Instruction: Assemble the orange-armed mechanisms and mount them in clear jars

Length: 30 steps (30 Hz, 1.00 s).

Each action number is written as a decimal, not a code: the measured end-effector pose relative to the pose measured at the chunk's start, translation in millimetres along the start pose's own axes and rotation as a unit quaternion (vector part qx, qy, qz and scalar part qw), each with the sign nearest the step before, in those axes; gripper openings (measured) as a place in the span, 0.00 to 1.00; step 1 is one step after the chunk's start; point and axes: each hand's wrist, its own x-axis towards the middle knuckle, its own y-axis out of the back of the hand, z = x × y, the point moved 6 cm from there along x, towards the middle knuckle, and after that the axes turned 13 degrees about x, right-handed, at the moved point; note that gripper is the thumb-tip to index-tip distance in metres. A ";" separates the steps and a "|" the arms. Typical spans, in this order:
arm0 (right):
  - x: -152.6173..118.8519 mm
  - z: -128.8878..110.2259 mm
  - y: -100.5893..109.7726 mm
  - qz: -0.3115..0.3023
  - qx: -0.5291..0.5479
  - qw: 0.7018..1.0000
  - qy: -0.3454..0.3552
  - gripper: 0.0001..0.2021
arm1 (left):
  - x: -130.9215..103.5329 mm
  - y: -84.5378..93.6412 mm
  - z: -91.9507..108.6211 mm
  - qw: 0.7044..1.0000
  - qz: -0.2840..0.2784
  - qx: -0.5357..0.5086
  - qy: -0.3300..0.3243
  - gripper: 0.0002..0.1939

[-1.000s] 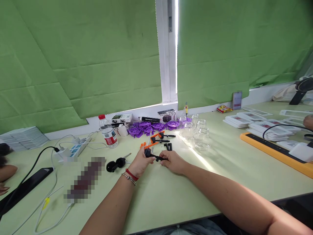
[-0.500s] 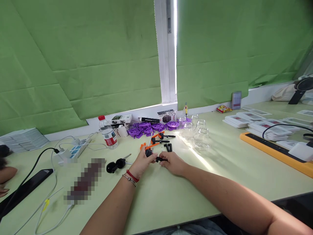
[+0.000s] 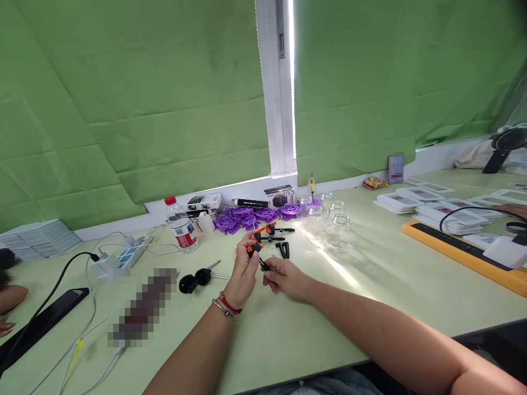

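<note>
My left hand (image 3: 244,274) is closed on a black and orange part (image 3: 254,250). The fingers of my right hand (image 3: 284,278) pinch a thin black rod (image 3: 264,265), whose far end meets that part. Just beyond my hands lie two more orange-and-black pieces with black stems (image 3: 269,238). Short black pieces (image 3: 283,250) rest above my right hand. Left of my left hand is a black double-knobbed item (image 3: 195,280) with metal shafts. Purple plastic pieces (image 3: 247,216) are heaped further back.
Several glass jars (image 3: 338,235) stand behind right. A bottle (image 3: 181,226), boxes (image 3: 205,202), a power strip (image 3: 135,251) and cables are left. Right are card stacks (image 3: 444,218) and an orange-black bar (image 3: 465,255). Parts of other people show at both edges.
My left hand has turned more upright, tilting the black and orange part. My right hand has shifted slightly left and the rod now slants. Another person's hand has appeared at the right edge.
</note>
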 end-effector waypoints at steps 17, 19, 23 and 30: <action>-3.5 -6.9 -5.4 -0.014 0.176 0.982 -0.070 0.18 | 5.4 6.8 -9.2 0.981 -0.013 0.185 -0.052 0.54; -2.5 -4.5 -3.9 -0.011 0.168 0.984 -0.064 0.19 | 5.8 5.0 -9.4 0.977 -0.023 0.204 -0.056 0.54; -1.1 0.6 -3.7 -0.009 0.182 0.981 -0.062 0.20 | 6.2 0.6 -8.0 0.967 -0.040 0.243 -0.070 0.55; -1.2 -1.9 -2.2 0.012 0.166 0.984 -0.068 0.18 | 3.9 -8.7 -9.3 0.952 -0.052 0.291 -0.078 0.58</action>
